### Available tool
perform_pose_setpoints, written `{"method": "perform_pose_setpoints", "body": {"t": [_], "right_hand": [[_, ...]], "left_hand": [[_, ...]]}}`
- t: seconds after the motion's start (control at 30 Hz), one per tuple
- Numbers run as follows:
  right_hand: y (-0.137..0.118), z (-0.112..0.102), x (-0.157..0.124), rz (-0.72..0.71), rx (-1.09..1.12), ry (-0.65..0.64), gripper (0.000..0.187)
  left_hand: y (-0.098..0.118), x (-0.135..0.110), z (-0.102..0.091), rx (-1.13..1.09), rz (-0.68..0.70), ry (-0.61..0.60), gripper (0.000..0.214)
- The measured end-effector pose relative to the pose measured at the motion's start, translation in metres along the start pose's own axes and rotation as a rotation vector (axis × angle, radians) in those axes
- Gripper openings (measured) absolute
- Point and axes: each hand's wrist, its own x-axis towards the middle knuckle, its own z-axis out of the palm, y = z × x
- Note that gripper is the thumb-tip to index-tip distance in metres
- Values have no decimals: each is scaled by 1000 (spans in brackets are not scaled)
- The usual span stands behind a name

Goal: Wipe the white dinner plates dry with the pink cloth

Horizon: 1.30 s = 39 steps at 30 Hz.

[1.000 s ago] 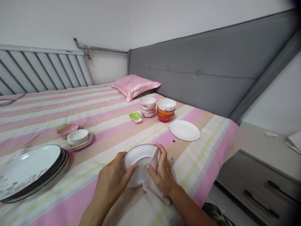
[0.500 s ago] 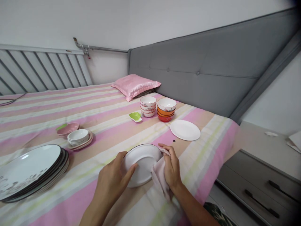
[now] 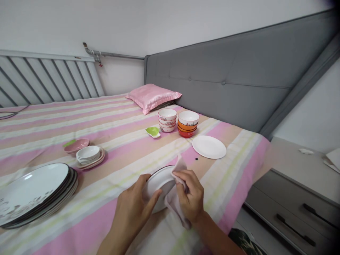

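Note:
My left hand (image 3: 138,202) grips the left edge of a white plate (image 3: 159,182) with a dark rim, thumb across its face. The plate is tilted above the bed. My right hand (image 3: 191,193) is closed round a pale pink cloth (image 3: 174,202), pressed against the plate's right side. Part of the cloth sticks up over the rim, and the rest hangs below. The cloth and right hand hide the plate's right edge. Beyond them a white plate (image 3: 209,147) lies flat on the striped bedspread (image 3: 119,177).
Stacked large plates (image 3: 34,191) lie at left, near small white bowls (image 3: 89,154) and a pink dish (image 3: 77,145). Further back stand patterned bowls (image 3: 167,120), orange and red bowls (image 3: 188,125), a green leaf-shaped dish (image 3: 152,132) and a pink pillow (image 3: 154,96). A nightstand (image 3: 294,205) is at right.
My right hand and the cloth have shifted left over the plate, and the cloth's top now rises above the rim. My left hand and the plate have moved slightly right.

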Motion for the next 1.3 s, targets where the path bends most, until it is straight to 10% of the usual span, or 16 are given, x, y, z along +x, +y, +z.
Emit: {"method": "perform_pose_setpoints", "body": {"t": [0.53,1.07,1.3], "right_hand": [[-6,-11,13,-115,-101,-123,26],[20,-9,13,294,-86,9,15],[0,-13,18,94,-72,10,19]], "left_hand": [[3,-3,4,21,78,42,31],[5,-5,4,-36,108,-6,46],[12,-10,12,-119,131,-55,46]]}}
